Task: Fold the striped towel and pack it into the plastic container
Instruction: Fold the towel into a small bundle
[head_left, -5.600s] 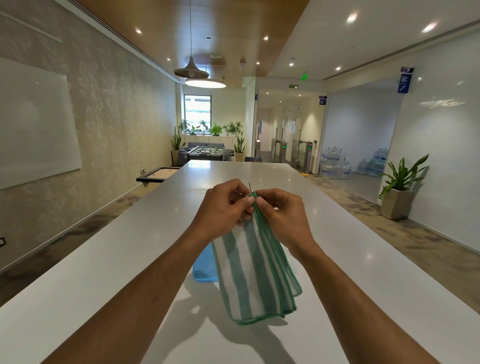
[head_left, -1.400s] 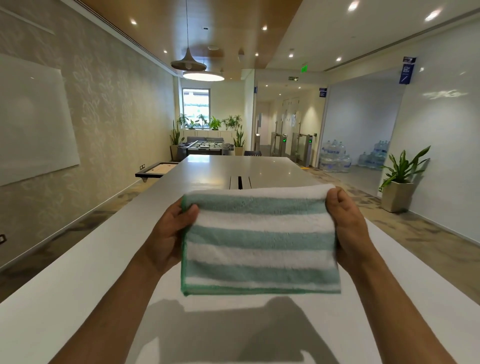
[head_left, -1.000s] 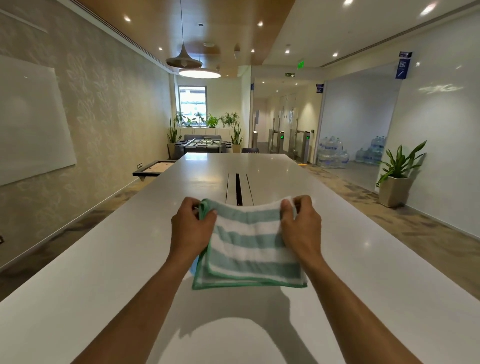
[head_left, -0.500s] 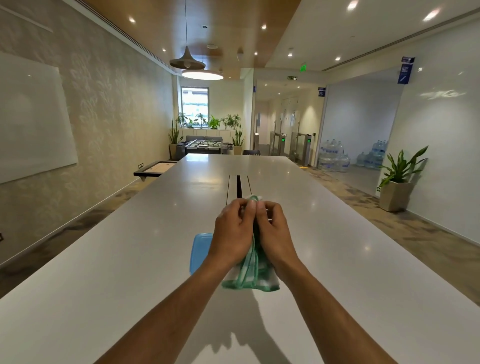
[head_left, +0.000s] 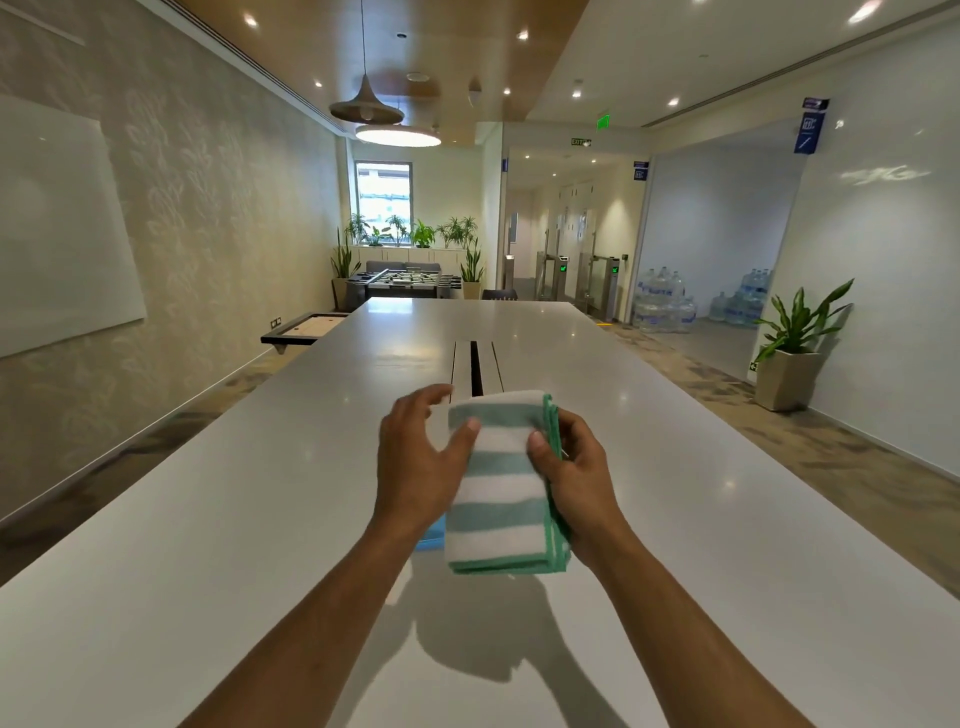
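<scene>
The towel (head_left: 497, 483) is folded into a narrow upright rectangle of several layers, white with green stripes running across it, held in the air above the long white tabletop (head_left: 218, 545). Its stacked green-trimmed edges run down the side toward 3 o'clock and along the bottom; the top is a rounded fold.

The right hand (head_left: 574, 480) grips the towel's 3 o'clock edge, thumb pressed on the front face near the top, fingers wrapped behind. The left hand (head_left: 415, 462) sits at the towel's 9 o'clock side with its thumb tip touching the front of the upper green stripe; its fingers are spread fairly wide and reach up toward 12 o'clock beside the cloth, and whether they touch the back of it cannot be told.

The container (head_left: 432, 535) shows only as a small blue sliver on the tabletop at about 8 o'clock from the towel's lower corner, mostly hidden behind the left wrist and the cloth. The towel is not in it.

A dark shadow of the hands and towel falls on the tabletop toward 6 o'clock. At 12 o'clock from the towel, a dark slot (head_left: 475, 359) runs along the tabletop's middle. A potted plant (head_left: 795, 343) stands on the floor by the wall at 2 o'clock.
</scene>
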